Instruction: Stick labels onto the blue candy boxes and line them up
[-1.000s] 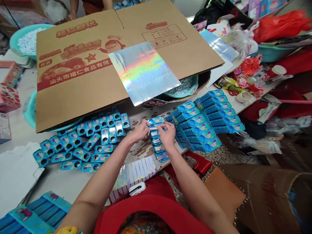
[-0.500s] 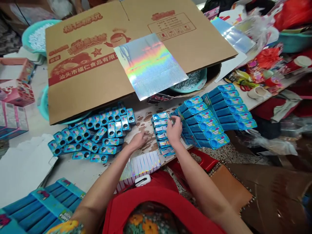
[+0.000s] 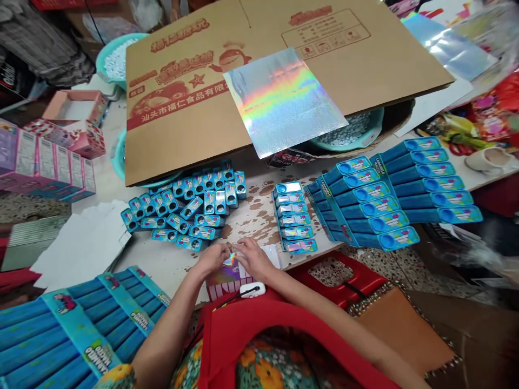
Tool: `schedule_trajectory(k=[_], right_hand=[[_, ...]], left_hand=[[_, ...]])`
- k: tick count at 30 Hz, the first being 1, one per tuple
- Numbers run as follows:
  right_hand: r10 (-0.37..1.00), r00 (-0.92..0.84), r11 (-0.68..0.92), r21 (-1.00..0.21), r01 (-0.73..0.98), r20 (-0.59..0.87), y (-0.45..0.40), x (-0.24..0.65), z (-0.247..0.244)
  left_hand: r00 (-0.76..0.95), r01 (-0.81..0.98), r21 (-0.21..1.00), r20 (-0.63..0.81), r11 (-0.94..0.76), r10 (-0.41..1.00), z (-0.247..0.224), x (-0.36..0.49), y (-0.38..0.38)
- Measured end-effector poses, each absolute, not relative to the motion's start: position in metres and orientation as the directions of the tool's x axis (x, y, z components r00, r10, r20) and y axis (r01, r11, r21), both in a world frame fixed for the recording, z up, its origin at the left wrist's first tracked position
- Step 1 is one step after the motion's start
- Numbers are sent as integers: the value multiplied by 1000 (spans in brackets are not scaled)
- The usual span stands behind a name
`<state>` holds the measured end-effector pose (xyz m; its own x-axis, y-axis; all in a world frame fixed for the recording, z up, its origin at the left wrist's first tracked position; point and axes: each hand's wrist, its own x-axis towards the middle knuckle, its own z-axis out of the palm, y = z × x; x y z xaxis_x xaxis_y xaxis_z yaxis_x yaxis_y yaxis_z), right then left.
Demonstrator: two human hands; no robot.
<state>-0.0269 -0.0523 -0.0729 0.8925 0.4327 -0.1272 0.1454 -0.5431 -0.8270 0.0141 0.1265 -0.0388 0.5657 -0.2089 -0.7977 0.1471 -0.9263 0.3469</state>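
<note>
At the table's front edge lies a shiny holographic sticker sheet (image 3: 227, 274) with strip-like rows, its right part pale. My left hand (image 3: 211, 258) is closed over its left side, fingertips pinched at its far edge. My right hand (image 3: 256, 260) meets it from the right, fingers bent together above the sheet; what is in their tips is too small to make out. Just right of my hands stands a row of small blue boxes (image 3: 295, 220), their end faces covered by shiny strips. Left of them, many loose blue boxes (image 3: 197, 232) show round dark holes in their ends.
Large fanned packs of blue boxes (image 3: 359, 202) lie at the right; more blue packs (image 3: 85, 319) are at lower left. A cardboard sheet (image 3: 178, 135) carrying a holographic sheet (image 3: 284, 102) covers teal basins (image 3: 375, 127) behind. White paper sheets (image 3: 87, 243) and pink boxes (image 3: 48, 162) are at left.
My right hand has left the row of blue boxes and come down to the sticker sheet. My left hand has moved down there too, and its fingers have closed. The view has turned left.
</note>
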Motion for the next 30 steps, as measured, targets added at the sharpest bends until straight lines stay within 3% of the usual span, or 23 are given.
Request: schedule_trajectory(k=[10, 14, 30], right_hand=[[696, 693, -599, -684, 415, -188, -56, -22, -74], [711, 677, -617, -631, 470, -191, -54, -20, -75], [786, 580, -572, -608, 551, -213, -62, -19, -65]], left_hand=[[552, 214, 405, -801, -889, -232, -49, 15, 128], [549, 239, 432, -799, -870, -246, -51, 17, 129], [545, 440, 486, -813, -755, -205, -71, 8, 134]])
